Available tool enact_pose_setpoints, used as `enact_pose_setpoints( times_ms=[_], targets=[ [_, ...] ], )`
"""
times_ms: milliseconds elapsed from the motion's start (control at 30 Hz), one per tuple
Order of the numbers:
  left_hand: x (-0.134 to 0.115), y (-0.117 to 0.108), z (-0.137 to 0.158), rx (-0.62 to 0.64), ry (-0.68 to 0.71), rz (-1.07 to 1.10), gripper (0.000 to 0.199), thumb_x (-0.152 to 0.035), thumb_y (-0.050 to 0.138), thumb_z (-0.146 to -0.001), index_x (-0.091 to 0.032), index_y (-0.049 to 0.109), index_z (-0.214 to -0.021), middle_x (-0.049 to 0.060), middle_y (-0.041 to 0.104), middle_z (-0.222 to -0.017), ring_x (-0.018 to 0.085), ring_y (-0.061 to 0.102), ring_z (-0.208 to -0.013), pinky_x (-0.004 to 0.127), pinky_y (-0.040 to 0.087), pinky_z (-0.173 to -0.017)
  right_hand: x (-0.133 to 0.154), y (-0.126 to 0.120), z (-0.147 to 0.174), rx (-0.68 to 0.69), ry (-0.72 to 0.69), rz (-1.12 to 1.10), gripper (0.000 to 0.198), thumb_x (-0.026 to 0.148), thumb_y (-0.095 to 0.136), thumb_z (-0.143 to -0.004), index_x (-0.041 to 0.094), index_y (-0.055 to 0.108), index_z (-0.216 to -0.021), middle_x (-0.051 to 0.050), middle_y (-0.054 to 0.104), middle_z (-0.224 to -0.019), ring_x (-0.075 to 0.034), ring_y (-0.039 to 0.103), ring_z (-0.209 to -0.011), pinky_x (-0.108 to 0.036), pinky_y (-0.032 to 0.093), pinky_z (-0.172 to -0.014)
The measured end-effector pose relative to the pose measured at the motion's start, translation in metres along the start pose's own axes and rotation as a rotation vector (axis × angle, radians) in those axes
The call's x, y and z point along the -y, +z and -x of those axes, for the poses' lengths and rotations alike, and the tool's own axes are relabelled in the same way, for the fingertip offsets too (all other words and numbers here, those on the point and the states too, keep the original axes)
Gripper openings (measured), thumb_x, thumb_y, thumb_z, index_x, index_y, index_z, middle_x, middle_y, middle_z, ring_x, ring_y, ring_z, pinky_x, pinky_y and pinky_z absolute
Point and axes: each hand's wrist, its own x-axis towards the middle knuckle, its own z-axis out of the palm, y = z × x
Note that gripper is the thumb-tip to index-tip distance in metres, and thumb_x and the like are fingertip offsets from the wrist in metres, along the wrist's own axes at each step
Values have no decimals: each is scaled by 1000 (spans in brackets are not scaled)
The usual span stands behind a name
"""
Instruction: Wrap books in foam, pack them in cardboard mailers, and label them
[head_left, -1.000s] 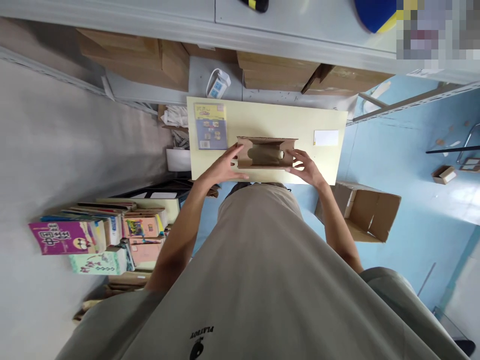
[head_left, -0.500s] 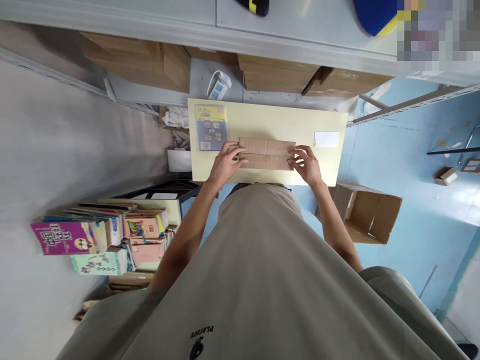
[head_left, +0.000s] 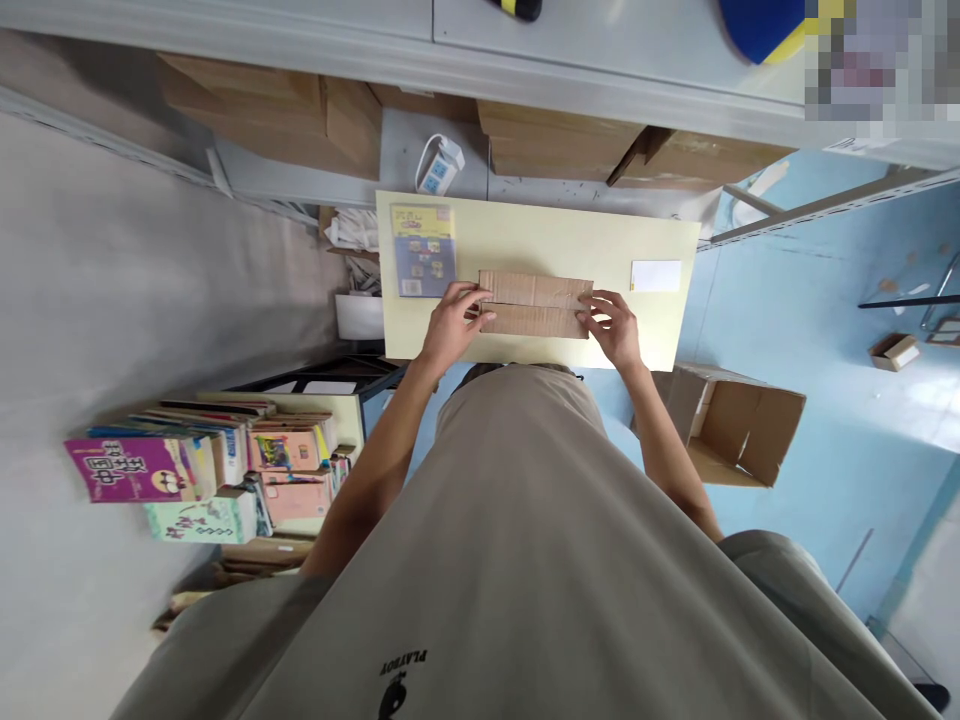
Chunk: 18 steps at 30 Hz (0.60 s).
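Note:
A small brown cardboard box [head_left: 535,290], with two flaps meeting along a lengthwise seam, is held low over the pale yellow table [head_left: 540,235]. My left hand [head_left: 452,325] grips its left end, thumb on the near flap and fingers at the far corner. At the right end, my right hand [head_left: 616,328] holds it the same way, thumb near and fingers curled behind. The underside of the box is hidden. Left of it lies a yellow and blue booklet [head_left: 424,255] in a clear cover. A white card [head_left: 655,275] rests on the right part of the table.
Beyond the table, a grey shelf holds large cardboard boxes [head_left: 562,140] and a white power strip [head_left: 441,168]. Stacks of books [head_left: 142,470] stand at lower left. An open carton [head_left: 742,430] is on the blue floor at right.
The view has shifted very slightly. Both hands keep their hold on the cardboard box, with nothing else visibly changed.

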Motion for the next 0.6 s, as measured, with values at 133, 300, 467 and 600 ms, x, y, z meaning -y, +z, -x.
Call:
enact_pose_setpoints(
  times_ms=[133, 300, 467, 600],
  targets=[
    [2, -1, -8, 9, -33, 18, 24, -36, 83, -107, -26, 85, -129, 10, 72, -142, 20, 80, -96, 39, 75, -99, -2, 5, -1, -38, 70, -68, 42, 63, 84, -105, 30, 94, -128, -13, 76, -158, -30, 84, -113, -57, 80, -100],
    [2, 0, -13, -40, -39, 46, 18, -36, 76, -109, -24, 86, -119, 9, 75, -131, 22, 79, -104, 39, 73, -104, -6, 12, -2, -88, 100, -133, 45, 70, 85, -103, 30, 96, -118, -14, 81, -152, -33, 84, -121, -59, 78, -106],
    [1, 5, -14, -82, -63, 112, 24, -42, 72, -113, -24, 87, -117, 11, 75, -129, 21, 79, -106, 35, 73, -100, -7, 16, -4, -137, 102, -109, 38, 65, 84, -106, 30, 97, -111, -14, 84, -146, -35, 82, -134, -61, 72, -117],
    [1, 5, -14, -82, -57, 115, 25, -42, 72, -111, -23, 87, -116, 11, 76, -126, 20, 80, -101, 36, 73, -99, -7, 15, -3, -137, 93, -163, 38, 64, 87, -102, 28, 96, -106, -15, 86, -143, -36, 80, -141, -60, 71, -119]
  ],
)
